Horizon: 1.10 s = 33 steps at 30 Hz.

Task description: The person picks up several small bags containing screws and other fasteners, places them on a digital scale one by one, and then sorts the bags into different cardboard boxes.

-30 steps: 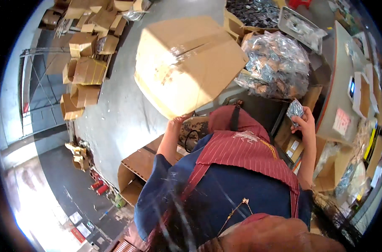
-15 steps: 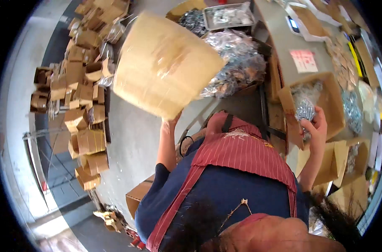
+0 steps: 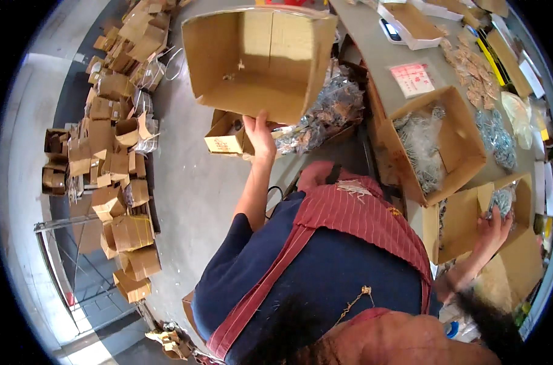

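Observation:
My left hand (image 3: 260, 135) grips the lower edge of a large open cardboard box (image 3: 224, 52), raised over the floor. Its open side faces me, and a few small scraps lie inside. Off to the right, my right hand (image 3: 494, 234) is closed on a clear plastic bag of silvery metal parts (image 3: 503, 199), at an open carton (image 3: 459, 228) on the table. Just beyond stands another open carton (image 3: 469, 135), part filled with clear bags of long metal parts that look like screws.
Cartons are heaped along the left (image 3: 130, 231). A pile of bagged parts (image 3: 334, 109) lies beyond my knees beside a small open box (image 3: 223, 141). The grey table (image 3: 374, 39) holds a red-printed slip (image 3: 412, 79), brown pieces (image 3: 471, 67) and more bagged parts (image 3: 497, 140).
The box in my left hand has tipped, so its open side now shows instead of its taped bottom. My right hand has moved from the farther carton to the nearer one with a bag.

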Motion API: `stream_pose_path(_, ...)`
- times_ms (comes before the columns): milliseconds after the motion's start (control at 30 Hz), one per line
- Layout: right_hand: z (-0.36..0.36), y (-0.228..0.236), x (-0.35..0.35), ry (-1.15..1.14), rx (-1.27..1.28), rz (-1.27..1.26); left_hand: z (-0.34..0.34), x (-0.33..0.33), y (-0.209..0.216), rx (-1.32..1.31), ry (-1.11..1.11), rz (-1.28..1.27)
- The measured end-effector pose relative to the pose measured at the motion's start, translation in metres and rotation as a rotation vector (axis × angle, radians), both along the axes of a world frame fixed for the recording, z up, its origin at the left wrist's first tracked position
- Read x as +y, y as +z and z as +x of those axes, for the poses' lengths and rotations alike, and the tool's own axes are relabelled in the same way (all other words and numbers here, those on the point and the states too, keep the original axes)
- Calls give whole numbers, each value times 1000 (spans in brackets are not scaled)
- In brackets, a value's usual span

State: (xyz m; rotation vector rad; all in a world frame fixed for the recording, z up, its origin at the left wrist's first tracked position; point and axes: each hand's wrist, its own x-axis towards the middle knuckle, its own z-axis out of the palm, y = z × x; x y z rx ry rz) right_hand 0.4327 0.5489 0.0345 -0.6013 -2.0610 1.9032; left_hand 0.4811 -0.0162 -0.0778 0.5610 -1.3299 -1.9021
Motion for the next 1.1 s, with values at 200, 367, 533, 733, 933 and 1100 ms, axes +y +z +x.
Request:
stream_pose_path(200, -34, -18, 12, 115, 73, 3, 15, -3, 5, 2, 78, -191)
stream_pose_path(367, -66, -38, 8, 182, 93, -14, 28, -9, 14, -52, 90, -455)
stream_pose_path(533, -131, -96, 45, 379, 166, 165, 47, -12, 27, -41, 123, -443)
stream_pose_path(733, -122, -76, 8, 477, 120, 276, 49, -11, 22, -36, 112, -327)
stream_pose_path(933, -207, -130, 18, 747, 38, 420, 99, 1, 21, -233, 332, 183)
stream_pose_path(1100, -163, -48, -153, 795, -38, 183, 151, 6, -7, -70, 511, 436)
